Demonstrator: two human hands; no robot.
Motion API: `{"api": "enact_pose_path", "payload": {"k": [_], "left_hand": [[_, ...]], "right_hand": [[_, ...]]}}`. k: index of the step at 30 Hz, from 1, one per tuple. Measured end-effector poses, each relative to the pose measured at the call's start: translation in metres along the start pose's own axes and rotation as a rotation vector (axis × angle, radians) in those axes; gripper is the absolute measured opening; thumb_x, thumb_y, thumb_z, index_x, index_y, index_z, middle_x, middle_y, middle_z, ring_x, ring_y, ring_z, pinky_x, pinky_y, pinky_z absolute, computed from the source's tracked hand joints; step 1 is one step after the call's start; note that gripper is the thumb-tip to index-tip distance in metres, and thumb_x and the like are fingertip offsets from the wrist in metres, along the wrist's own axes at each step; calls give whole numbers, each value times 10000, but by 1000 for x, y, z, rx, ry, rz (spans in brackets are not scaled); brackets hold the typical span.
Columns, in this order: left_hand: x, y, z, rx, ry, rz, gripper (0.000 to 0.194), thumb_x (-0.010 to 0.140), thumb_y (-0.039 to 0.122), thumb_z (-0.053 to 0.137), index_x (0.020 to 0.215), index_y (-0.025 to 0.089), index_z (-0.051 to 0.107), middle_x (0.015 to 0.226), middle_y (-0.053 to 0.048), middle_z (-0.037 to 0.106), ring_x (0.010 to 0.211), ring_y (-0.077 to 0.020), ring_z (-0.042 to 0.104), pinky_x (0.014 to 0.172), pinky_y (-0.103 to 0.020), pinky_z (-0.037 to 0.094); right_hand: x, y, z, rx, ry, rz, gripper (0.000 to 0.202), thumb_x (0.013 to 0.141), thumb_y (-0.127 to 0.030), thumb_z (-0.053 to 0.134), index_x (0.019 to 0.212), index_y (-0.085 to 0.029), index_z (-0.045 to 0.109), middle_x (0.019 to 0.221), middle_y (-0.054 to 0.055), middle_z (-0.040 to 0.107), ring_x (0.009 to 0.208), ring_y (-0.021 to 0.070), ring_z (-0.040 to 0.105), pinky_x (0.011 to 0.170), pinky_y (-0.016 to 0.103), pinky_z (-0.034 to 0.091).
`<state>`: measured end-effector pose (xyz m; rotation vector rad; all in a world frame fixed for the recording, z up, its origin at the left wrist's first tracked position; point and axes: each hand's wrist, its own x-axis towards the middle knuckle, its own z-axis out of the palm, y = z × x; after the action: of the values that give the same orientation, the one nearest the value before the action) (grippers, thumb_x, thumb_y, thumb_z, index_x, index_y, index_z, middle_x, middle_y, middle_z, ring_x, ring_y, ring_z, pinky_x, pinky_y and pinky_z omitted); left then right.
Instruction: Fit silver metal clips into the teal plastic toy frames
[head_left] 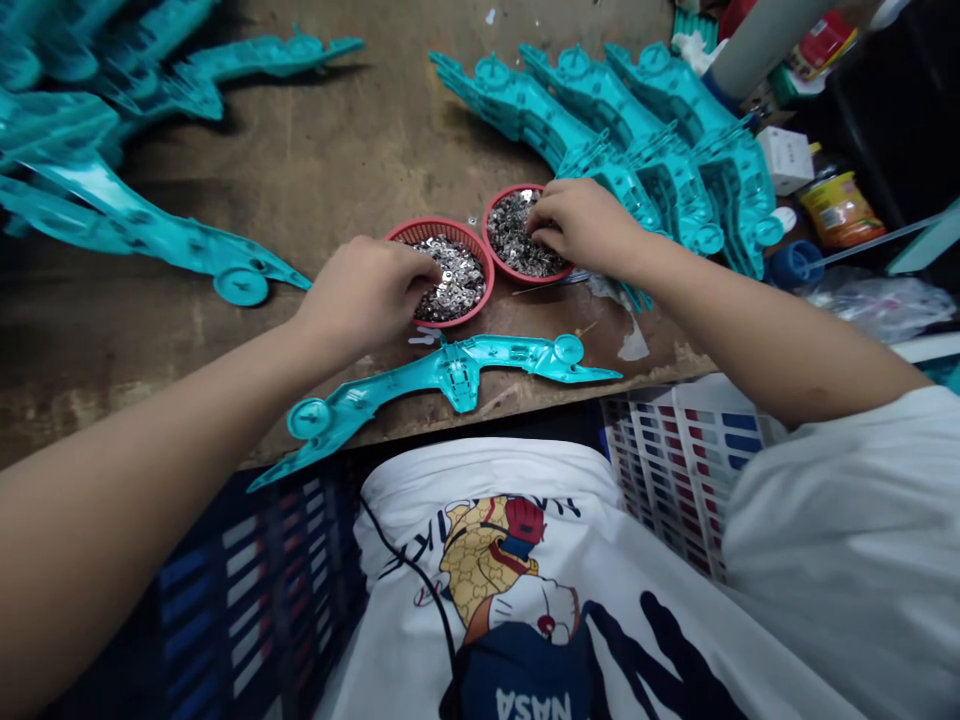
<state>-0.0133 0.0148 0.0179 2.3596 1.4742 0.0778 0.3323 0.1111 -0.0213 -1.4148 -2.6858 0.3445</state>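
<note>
My left hand reaches over the left rim of a red basket, its fingertips among small silver metal pieces. Beside it, my right hand dips closed fingers into a second red basket of darker metal pieces. What either hand pinches is too small to make out. Just in front of the baskets, a long curved turquoise plastic part lies along the table edge, touched by neither hand.
Turquoise parts are piled at the left of the wooden table. Several more lie in a row at the back right. A bottle, a white box and a grey pole stand at the right. Plastic crates flank my lap.
</note>
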Motion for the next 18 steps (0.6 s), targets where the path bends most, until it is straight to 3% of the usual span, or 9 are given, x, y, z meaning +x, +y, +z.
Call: {"api": "enact_pose_path", "payload": {"k": [5,8,13,18], "left_hand": [[-1,6,-4,-132,78,-119,416,1121,225,662,1378,204,988,1352,-84,993,1279,-340,914,1290,-485,695],[-1,-1,-2,-321,120,-133,338,1148,388,769,1361,243,988,1304,-57,996,1227,-336,908,1225,-499,747],[0,-14,3,-477,105,-84,544,1159,619,829,1431,162,944,1278,-106,982,1245,-388,875,1201,-644,757],[1,-14,7,-563,91,-83,575,1183,664,835,1468,169,899,1310,-127,975,1305,-399,884,1208,-671,762]], "right_hand": [[-2,-5,-7,-26,-52,13,343,1149,-362,778,1403,-386,1007,1521,138,899,1446,426,829,1201,578,656],[-6,-13,-13,-17,-66,42,295,1126,-376,828,1355,-409,1011,1544,121,893,1475,433,824,1204,578,657],[-7,-22,-21,47,-117,81,346,1098,-450,831,1402,-408,989,1604,104,872,1600,416,732,1271,562,626],[-3,-25,-23,61,-146,90,421,1072,-465,843,1468,-428,982,1564,101,892,1622,437,709,1332,612,604]]}}
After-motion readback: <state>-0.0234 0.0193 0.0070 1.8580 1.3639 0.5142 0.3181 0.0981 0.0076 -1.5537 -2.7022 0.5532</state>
